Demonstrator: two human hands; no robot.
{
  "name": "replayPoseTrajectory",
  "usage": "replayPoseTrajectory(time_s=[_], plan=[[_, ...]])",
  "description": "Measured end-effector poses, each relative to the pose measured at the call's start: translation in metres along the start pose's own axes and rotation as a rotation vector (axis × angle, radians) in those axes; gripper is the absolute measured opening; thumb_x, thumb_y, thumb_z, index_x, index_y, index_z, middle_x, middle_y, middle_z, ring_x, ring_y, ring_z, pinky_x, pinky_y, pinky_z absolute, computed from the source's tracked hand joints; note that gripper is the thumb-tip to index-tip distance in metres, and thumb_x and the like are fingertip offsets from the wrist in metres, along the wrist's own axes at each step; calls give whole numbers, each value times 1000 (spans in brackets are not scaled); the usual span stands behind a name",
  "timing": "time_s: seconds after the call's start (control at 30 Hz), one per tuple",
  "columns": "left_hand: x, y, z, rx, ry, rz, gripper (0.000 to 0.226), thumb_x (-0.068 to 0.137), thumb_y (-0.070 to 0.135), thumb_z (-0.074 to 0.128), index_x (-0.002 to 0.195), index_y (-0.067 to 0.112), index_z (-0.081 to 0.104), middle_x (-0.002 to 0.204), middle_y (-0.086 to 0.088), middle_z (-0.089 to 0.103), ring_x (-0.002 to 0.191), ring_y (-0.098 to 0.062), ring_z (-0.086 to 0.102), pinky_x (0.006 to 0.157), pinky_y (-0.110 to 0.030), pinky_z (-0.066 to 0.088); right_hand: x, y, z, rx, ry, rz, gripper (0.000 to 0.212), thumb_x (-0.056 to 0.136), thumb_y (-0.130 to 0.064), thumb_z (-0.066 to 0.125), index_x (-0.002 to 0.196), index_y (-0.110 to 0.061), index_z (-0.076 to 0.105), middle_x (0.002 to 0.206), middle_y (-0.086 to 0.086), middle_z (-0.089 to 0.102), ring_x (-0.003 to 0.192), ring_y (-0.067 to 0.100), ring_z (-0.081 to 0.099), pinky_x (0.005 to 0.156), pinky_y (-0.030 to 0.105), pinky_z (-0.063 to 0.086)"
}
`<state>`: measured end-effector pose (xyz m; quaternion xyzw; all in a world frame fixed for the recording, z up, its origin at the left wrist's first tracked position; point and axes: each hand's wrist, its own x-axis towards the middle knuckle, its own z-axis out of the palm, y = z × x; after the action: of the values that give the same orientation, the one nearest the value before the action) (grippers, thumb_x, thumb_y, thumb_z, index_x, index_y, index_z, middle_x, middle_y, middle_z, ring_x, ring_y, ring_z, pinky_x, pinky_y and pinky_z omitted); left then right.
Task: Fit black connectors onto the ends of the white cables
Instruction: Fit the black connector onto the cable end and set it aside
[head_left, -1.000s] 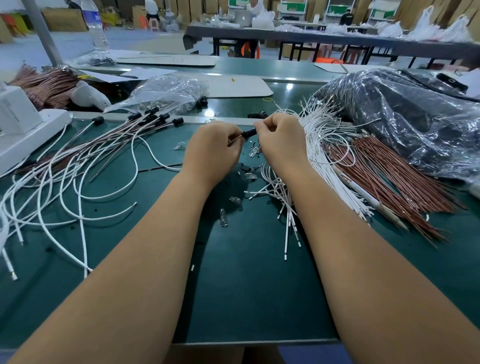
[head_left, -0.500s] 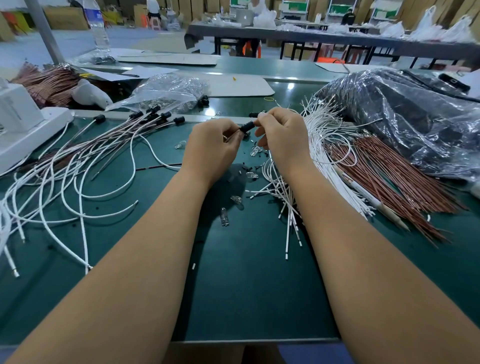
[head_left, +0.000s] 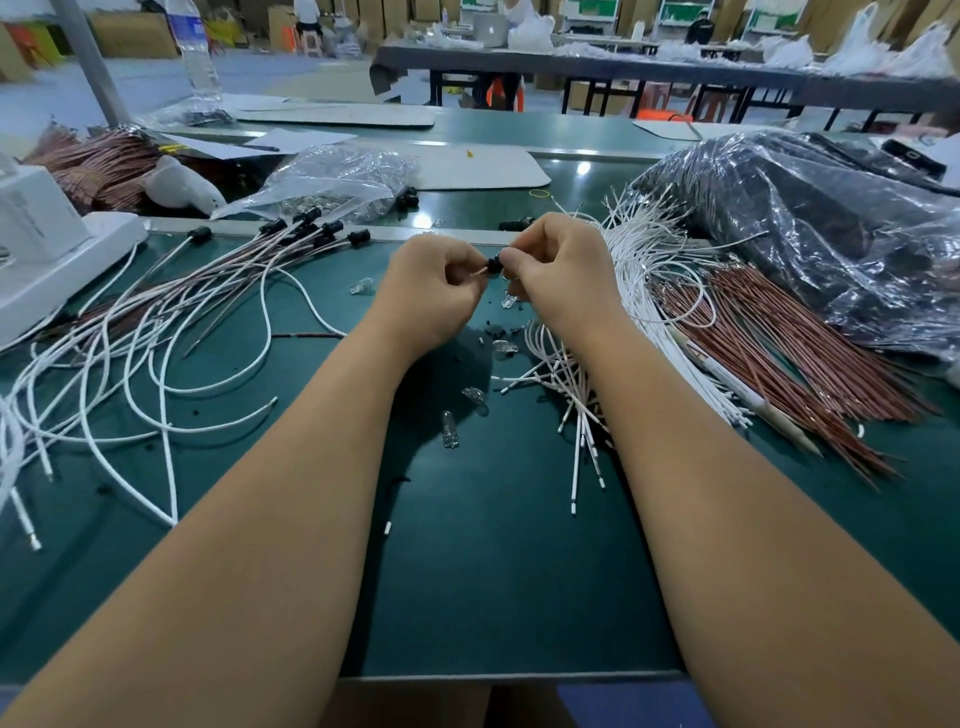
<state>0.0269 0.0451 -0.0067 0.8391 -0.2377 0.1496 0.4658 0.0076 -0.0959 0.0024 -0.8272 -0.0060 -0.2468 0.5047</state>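
Across the green workbench (head_left: 493, 571) lie loose white cables (head_left: 156, 364) and copper-brown wires (head_left: 779, 364), with long tables behind. Above its middle, the left hand (head_left: 431, 291) and right hand (head_left: 563, 275), fingers curled, together pinch a black connector (head_left: 494, 264).

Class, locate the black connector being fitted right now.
Head view, centre: the black connector is pinched between the left hand and right hand, above the green table.

A green bench (head_left: 493, 597) carries loose white cables (head_left: 156, 374) at left (some already capped in black), a fan of white and brown wires (head_left: 737, 332) at right, and small clear bulbs (head_left: 449, 428) between.
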Motion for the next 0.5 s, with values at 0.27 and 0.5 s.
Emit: replayPoseTrajectory(time_s=[0.27, 0.5], plan=[[3, -7, -1, -13, 97, -124, 14, 93, 14, 58, 95, 5, 69, 71, -3, 59, 63, -17, 49, 60, -25, 38, 3, -24, -21, -243, -327, 41, 30, 78, -36, 79, 69, -14, 61, 55, -4, 64, 45, 2, 55, 48, 20, 47], [5, -12, 0, -50, 124, -212, 14, 94, 21, 57, 86, 13, 65, 66, 4, 56, 52, -5, 44, 55, -24, 35, -3, -30, -24, -646, -712, 52, 15, 74, -28, 82, 80, -19, 71, 73, -4, 70, 58, 8, 62, 54, 22, 49]])
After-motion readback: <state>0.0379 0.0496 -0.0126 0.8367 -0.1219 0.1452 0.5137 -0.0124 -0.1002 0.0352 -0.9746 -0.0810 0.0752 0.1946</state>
